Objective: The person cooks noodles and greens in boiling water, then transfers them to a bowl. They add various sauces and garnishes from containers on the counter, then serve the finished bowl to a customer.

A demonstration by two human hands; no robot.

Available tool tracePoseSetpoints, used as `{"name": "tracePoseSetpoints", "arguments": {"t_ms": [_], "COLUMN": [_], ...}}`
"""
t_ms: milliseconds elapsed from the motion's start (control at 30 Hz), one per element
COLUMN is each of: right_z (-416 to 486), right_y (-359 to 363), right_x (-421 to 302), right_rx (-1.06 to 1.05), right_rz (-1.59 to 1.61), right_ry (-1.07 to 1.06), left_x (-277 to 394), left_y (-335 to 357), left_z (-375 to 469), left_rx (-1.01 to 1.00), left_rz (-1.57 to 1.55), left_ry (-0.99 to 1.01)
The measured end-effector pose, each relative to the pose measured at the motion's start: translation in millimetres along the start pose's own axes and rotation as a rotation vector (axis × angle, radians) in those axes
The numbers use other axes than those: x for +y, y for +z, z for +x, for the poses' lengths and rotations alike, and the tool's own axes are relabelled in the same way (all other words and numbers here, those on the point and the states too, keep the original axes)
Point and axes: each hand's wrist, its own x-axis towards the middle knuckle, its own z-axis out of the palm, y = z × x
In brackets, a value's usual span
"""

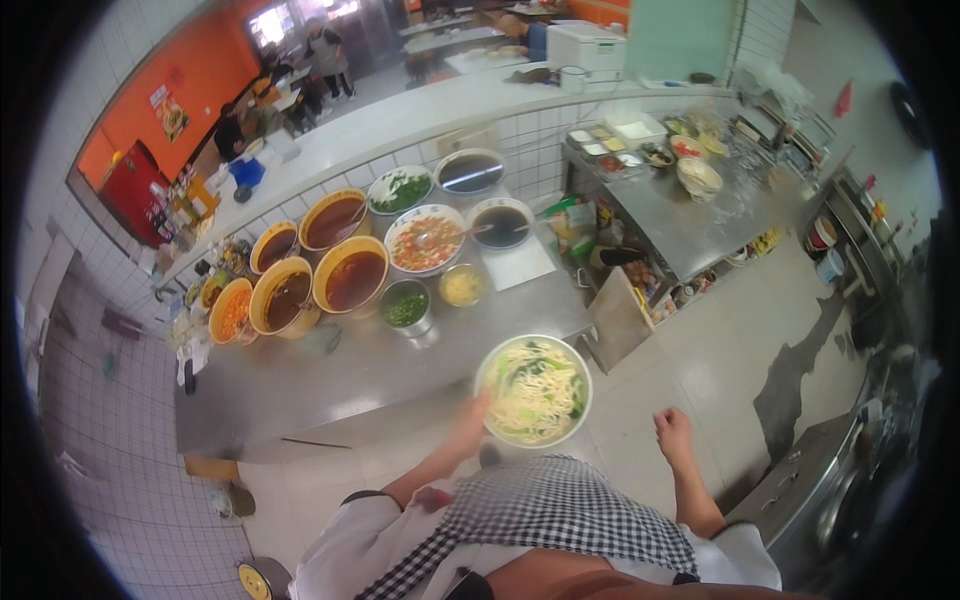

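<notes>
My left hand (474, 420) grips the left rim of a pale bowl (588, 397); its fingers under the bowl are hidden. Noodles (529, 401) and green leafy vegetables (559, 361) fill it. The bowl is in front of my checked apron (570, 495), close to the front edge of the steel counter (360, 382). My right hand (673, 433) hangs over the floor to the right of the bowl, apart from it. Its fingers are curled in, and I see nothing in them. On the counter beyond the bowl are a steel pot of chopped green herbs (406, 306) and a small bowl of minced yellowish food (461, 286).
Tubs of dark and red sauces (351, 279) crowd the counter's back left. Behind stand bowls of diced red food (426, 238) and dark liquid (501, 225). A second steel table (675, 217) holds more bowls at right. Wet patches mark the floor (795, 375). People sit beyond the serving ledge (337, 142).
</notes>
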Motion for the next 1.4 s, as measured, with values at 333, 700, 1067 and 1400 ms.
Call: {"name": "tracePoseSetpoints", "arguments": {"t_ms": [333,700,1067,1400], "right_z": [287.7,536.8,632.9,641.6], "right_y": [166.9,389.8,386.8,350.3], "right_x": [-303.8,-396.3,-445.9,-430.4], "right_rx": [-0.334,-0.418,-0.34,-0.304], "right_rz": [0.263,0.646,0.344,0.825], "right_ry": [-0.373,0.086,-0.317,-0.085], "left_x": [58.3,199.5,263.0,305.3], "left_y": [-172.5,-155.3,-146.1,-106.4], "left_z": [24.2,132.9,284.4,352.6], "left_rx": [0.282,0.35,0.297,0.266], "left_rz": [0.039,-0.585,-0.546,-0.487], "left_ry": [0.282,0.333,0.24,0.169]}}
